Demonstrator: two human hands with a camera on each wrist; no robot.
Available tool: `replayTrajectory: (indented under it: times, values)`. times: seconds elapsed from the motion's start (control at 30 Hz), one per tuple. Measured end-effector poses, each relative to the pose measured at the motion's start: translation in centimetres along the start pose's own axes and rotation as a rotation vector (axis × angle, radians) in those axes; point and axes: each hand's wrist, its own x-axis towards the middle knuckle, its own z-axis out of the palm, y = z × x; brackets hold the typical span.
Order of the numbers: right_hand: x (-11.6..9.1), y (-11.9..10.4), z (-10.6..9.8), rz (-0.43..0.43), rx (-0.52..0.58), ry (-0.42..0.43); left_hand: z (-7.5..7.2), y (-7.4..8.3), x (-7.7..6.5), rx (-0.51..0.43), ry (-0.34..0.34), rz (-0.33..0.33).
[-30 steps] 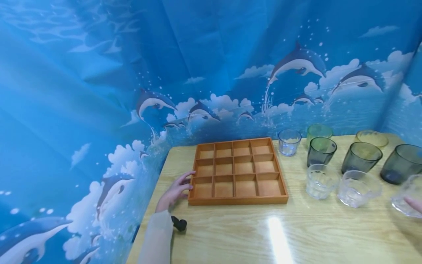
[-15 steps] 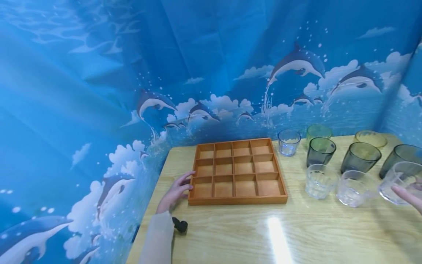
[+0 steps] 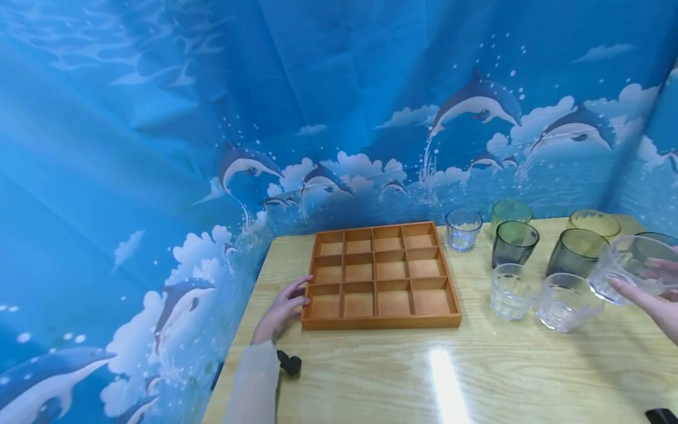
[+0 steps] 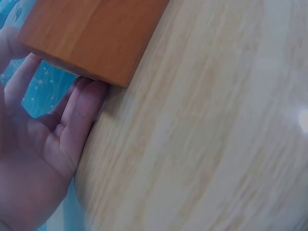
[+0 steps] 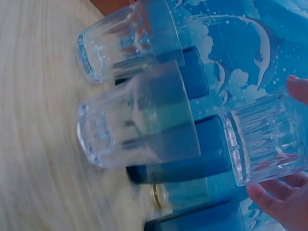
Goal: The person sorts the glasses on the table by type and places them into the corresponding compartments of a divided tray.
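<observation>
My left hand (image 3: 283,309) lies at the left side of a wooden compartment tray (image 3: 381,322), its fingertips against the outer wall. In the left wrist view, the relaxed fingers (image 4: 84,103) touch a corner of that tray. Over on the right, my right hand (image 3: 654,306) grips a clear drinking glass (image 3: 617,265), tilted and held above the table. The right wrist view shows fingers and thumb on either side of this fluted glass (image 5: 264,139). Two more clear glasses stand just left of it, one nearer (image 3: 564,306) and one beside it (image 3: 512,294).
Behind the clear glasses stand grey glasses (image 3: 514,244), with one partly hidden by the held glass. Farther back are a green glass (image 3: 511,212), a yellow glass (image 3: 595,221) and a bluish glass (image 3: 463,229). A dolphin-print curtain (image 3: 339,118) borders the table (image 3: 381,377).
My right hand has come further into view from the right, lifting the clear glass up and leftward from the table and tilting it. The left hand and the tray have stayed put.
</observation>
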Motion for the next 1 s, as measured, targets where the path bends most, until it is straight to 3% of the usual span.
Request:
replayTrajectory:
  times: [0.1,0.17,0.43,1.0]
  values:
    - [-0.1,-1.1,1.0,-0.048,0.011,-0.003,0.0,-0.1,-0.1,0.002,0.000,0.000]
    - [-0.2,-1.5,1.4,-0.079,0.006,-0.053,0.0,0.0,-0.1,0.007,-0.002,-0.005]
    - [0.0,-3.5,3.1,-0.131,-0.142,-0.175,0.1,0.5,-0.1,0.005,-0.028,-0.022]
    - [0.0,-6.2,8.2,-0.143,0.039,-0.380,0.2,0.0,0.1,0.006,0.013,0.006]
